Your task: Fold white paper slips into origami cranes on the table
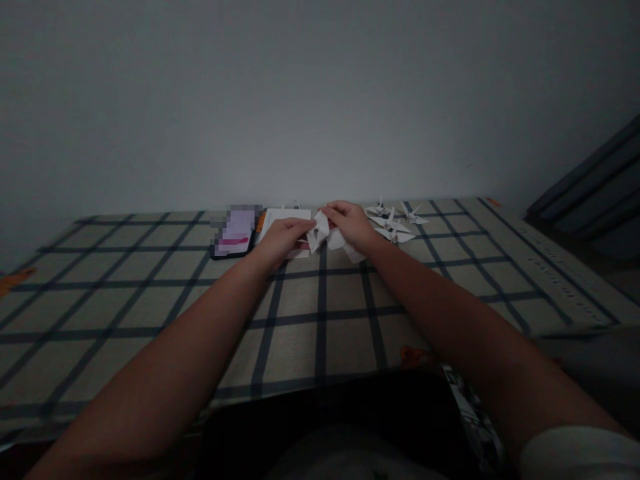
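A small piece of folded white paper (319, 233) is held between my two hands above the far part of the table. My left hand (283, 239) pinches its left side between thumb and fingers. On the other side, my right hand (350, 221) grips the paper's upper right edge with its fingertips. Beneath and behind my right hand, more white paper (354, 254) lies on the cloth, partly covered. Several folded paper cranes (395, 230) rest just to the right of my right hand.
A phone (234, 233) with a lit, blurred screen lies left of my left hand. Beside it is a white sheet or pad (285, 215), partly hidden. The checked tablecloth (295, 313) covers the table, which meets a plain wall (320, 100). Dark draped fabric (595, 173) stands at the right.
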`<act>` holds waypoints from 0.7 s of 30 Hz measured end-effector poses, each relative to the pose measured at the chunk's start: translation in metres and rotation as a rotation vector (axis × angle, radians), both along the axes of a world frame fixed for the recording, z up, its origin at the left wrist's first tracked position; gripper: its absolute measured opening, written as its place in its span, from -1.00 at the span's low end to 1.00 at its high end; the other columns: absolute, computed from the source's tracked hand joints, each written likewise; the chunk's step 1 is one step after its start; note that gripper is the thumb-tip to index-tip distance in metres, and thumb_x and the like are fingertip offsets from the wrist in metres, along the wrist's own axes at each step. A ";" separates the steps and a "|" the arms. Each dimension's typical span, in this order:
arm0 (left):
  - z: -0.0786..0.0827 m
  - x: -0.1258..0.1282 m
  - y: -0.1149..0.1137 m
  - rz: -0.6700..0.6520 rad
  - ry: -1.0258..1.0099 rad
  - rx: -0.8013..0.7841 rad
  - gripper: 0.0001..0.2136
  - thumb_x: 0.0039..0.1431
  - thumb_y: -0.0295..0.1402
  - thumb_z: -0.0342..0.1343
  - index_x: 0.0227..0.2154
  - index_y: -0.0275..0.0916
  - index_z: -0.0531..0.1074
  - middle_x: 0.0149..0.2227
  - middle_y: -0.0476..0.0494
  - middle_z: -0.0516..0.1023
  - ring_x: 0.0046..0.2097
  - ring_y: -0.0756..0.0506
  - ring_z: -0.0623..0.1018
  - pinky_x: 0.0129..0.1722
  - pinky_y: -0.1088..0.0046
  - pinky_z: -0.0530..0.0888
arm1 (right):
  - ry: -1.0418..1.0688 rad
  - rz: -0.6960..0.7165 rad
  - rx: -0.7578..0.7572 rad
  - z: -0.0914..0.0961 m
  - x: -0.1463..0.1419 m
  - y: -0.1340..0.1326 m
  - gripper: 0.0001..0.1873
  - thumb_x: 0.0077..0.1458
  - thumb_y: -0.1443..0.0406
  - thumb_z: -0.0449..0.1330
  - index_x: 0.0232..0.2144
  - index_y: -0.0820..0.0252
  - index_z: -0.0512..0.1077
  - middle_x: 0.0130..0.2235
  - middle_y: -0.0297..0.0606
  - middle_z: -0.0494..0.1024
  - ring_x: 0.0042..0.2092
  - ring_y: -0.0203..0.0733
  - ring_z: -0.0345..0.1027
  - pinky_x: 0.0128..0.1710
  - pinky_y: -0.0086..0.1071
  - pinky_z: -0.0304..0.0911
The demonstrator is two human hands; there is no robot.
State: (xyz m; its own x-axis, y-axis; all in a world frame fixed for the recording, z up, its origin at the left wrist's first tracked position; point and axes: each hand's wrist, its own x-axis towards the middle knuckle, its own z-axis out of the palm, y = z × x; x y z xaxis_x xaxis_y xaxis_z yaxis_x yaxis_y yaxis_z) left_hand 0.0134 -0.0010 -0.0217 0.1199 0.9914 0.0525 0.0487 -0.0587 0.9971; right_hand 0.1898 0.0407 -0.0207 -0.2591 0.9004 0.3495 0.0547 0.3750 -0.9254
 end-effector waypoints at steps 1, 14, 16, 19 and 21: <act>-0.001 0.000 0.001 -0.015 -0.011 0.002 -0.69 -0.06 -0.10 0.35 -0.39 -0.27 0.61 -0.32 -0.19 0.65 -0.37 -0.04 0.55 -0.39 0.49 0.50 | 0.008 -0.011 0.004 0.000 0.000 0.000 -0.76 0.11 0.14 0.21 -0.43 0.20 0.45 -0.45 -0.36 0.43 -0.39 -0.31 0.24 -0.33 -0.40 0.21; 0.003 0.000 0.000 0.085 -0.028 0.167 -0.56 -0.06 0.01 0.34 -0.29 -0.29 0.61 -0.23 -0.17 0.65 -0.21 -0.11 0.61 -0.19 0.38 0.59 | 0.047 0.077 -0.098 -0.001 -0.005 -0.003 -0.80 0.06 0.20 0.29 -0.29 0.17 0.43 -0.29 -0.31 0.50 -0.33 -0.32 0.35 -0.38 -0.46 0.32; 0.003 0.000 0.000 0.090 -0.025 0.189 -0.54 -0.06 0.03 0.33 -0.27 -0.29 0.61 -0.22 -0.17 0.65 -0.20 -0.12 0.62 -0.17 0.35 0.59 | 0.062 0.073 -0.122 -0.001 -0.006 -0.003 -0.81 0.06 0.22 0.30 -0.30 0.16 0.40 -0.33 -0.34 0.49 -0.36 -0.33 0.35 -0.39 -0.45 0.33; 0.003 0.000 0.000 0.113 -0.006 0.211 -0.53 -0.06 0.04 0.34 -0.27 -0.29 0.62 -0.23 -0.17 0.66 -0.20 -0.14 0.63 -0.16 0.33 0.59 | 0.090 0.089 -0.154 -0.002 -0.007 -0.003 -0.81 0.08 0.22 0.29 -0.31 0.15 0.37 -0.41 -0.39 0.46 -0.41 -0.33 0.34 -0.40 -0.44 0.32; 0.003 0.000 0.000 0.142 0.017 0.221 -0.54 -0.08 0.03 0.35 -0.29 -0.29 0.63 -0.26 -0.16 0.66 -0.22 -0.14 0.62 -0.18 0.34 0.59 | 0.088 0.106 -0.150 -0.002 -0.006 -0.003 -0.80 0.08 0.20 0.29 -0.36 0.16 0.36 -0.44 -0.41 0.44 -0.42 -0.34 0.33 -0.38 -0.43 0.32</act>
